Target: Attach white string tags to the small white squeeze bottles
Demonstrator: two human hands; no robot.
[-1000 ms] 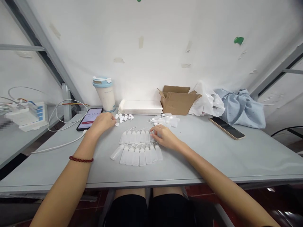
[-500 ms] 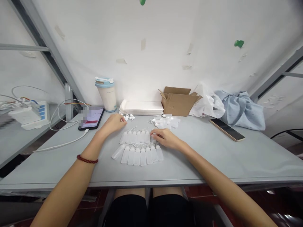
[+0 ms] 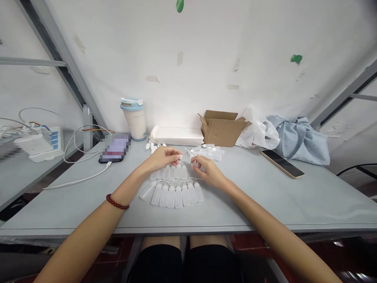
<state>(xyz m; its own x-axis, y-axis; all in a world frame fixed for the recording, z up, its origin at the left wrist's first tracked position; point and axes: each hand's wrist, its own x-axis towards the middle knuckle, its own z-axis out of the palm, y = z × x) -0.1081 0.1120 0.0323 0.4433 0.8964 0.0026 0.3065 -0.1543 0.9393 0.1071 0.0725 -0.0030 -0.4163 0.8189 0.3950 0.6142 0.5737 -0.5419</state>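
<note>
My left hand (image 3: 165,158) pinches a small white cap (image 3: 180,157) between thumb and fingertips, just above the back row. Across from it, my right hand (image 3: 207,171) is closed on a small translucent bottle, mostly hidden by the fingers. Below the hands lies a back row of translucent bottles (image 3: 167,173) with thin white loops at their necks. Nearer to me is a front row of the same bottles (image 3: 171,196), its leftmost one tilted. Loose white caps (image 3: 152,147) lie beside my left wrist. A heap of more bottles (image 3: 216,153) lies behind my right hand.
Along the wall stand a tumbler (image 3: 134,120), a stack of white trays (image 3: 176,135), an open cardboard box (image 3: 222,131), a plastic bag (image 3: 256,131) and a blue cloth bundle (image 3: 302,139). Phones lie left (image 3: 114,149) and right (image 3: 282,164), the left one cabled.
My left hand has moved right from the loose caps, now with a cap at its fingertips, close to my right hand. My right hand has shifted slightly right and up.
</note>
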